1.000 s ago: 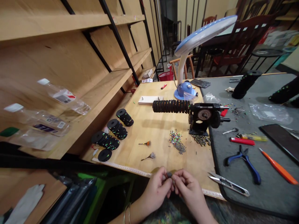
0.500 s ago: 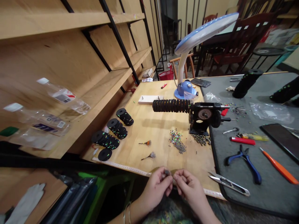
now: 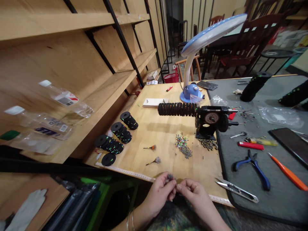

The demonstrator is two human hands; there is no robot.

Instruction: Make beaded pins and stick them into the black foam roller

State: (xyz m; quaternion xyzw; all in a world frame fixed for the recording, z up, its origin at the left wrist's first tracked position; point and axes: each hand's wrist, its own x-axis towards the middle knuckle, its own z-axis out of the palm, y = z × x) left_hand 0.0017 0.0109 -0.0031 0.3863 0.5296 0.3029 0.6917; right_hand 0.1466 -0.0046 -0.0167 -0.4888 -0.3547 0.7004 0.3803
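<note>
Fingertips of the left hand (image 3: 160, 190) pinch a small grey feathery tuft (image 3: 170, 176), held up just over the front edge of the wooden surface (image 3: 161, 134). The right hand (image 3: 193, 192) sits just beside it, curled inward, its fingertips almost meeting those of the left; whether it also grips the tuft or a fine thread is too small to tell. A tape measure (image 3: 125, 171) runs along that front edge. Ahead of the hands lie an orange-tipped feather piece (image 3: 151, 147) and a grey feather piece (image 3: 156, 160), well apart from a loose heap of coloured beads (image 3: 181, 141) mixed with small metal pieces. Farther left, black discs (image 3: 108, 159) and flecked black stacks of discs (image 3: 117, 133) stand in a row. Beyond the heap, a clamped winding device (image 3: 211, 118) holds a black ribbed roller (image 3: 176, 109) out sideways over the wood. To the right, steel thread snips (image 3: 237, 190) lie across the edge of a grey mat (image 3: 279, 199), which also carries blue-handled pliers (image 3: 255, 170), a red lighter (image 3: 250, 145) and an orange-handled tool (image 3: 287, 171).
</note>
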